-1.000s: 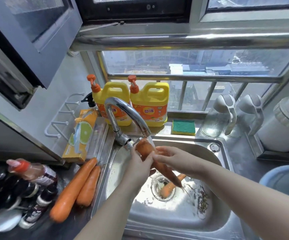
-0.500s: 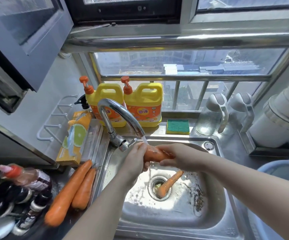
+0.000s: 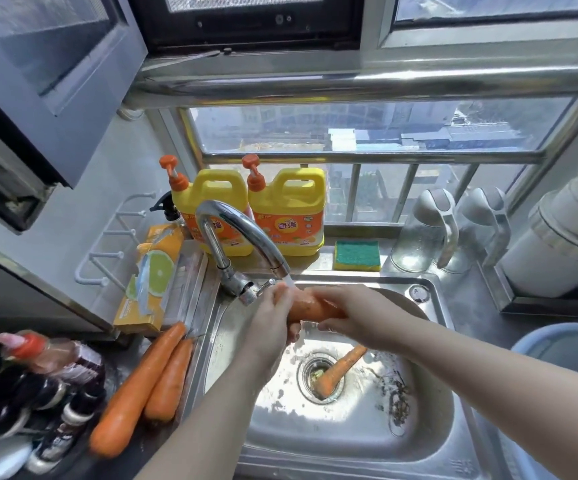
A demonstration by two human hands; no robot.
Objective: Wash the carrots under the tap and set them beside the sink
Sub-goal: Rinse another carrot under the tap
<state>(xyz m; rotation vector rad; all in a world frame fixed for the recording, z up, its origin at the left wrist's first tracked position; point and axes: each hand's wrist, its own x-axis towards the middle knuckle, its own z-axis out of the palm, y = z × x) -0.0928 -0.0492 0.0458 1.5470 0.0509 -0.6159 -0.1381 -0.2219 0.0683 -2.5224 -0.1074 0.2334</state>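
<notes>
holds one carrot [image 3: 310, 308] roughly level under the tap spout [image 3: 246, 233], right where the thin stream of water [image 3: 288, 280] lands. grips its thick end with the left hand [image 3: 273, 320], fingers curled round it; grasps the other end with the right hand [image 3: 353, 313], fingers closed over the top. sits over the back-left part of the steel sink [image 3: 447, 341], close to the tap lever [image 3: 263, 287] and clear of the basin floor.

down in the basin, a second carrot [image 3: 341, 370] across the drain strainer [image 3: 315, 375], tip pointing back-right. open floor in front of the drain; dark root scraps [image 3: 398, 393] to its right.

just beside the left rim, on the counter, a long carrot [image 3: 135, 393] and a shorter carrot [image 3: 171, 382], touching side by side. hemmed in there by dark bottles [image 3: 55, 358] on the left and a box with a lime picture [image 3: 152, 275] behind.

along the narrow ledge behind the sink, two yellow detergent jugs [image 3: 218, 202] with orange pumps, a green-and-yellow sponge [image 3: 357, 255], and glass jugs [image 3: 419, 237]. at the right frame edge, a blue basin [image 3: 564, 344].

on the jugs' orange labels, large chinese characters; smaller print too blurred to read.
</notes>
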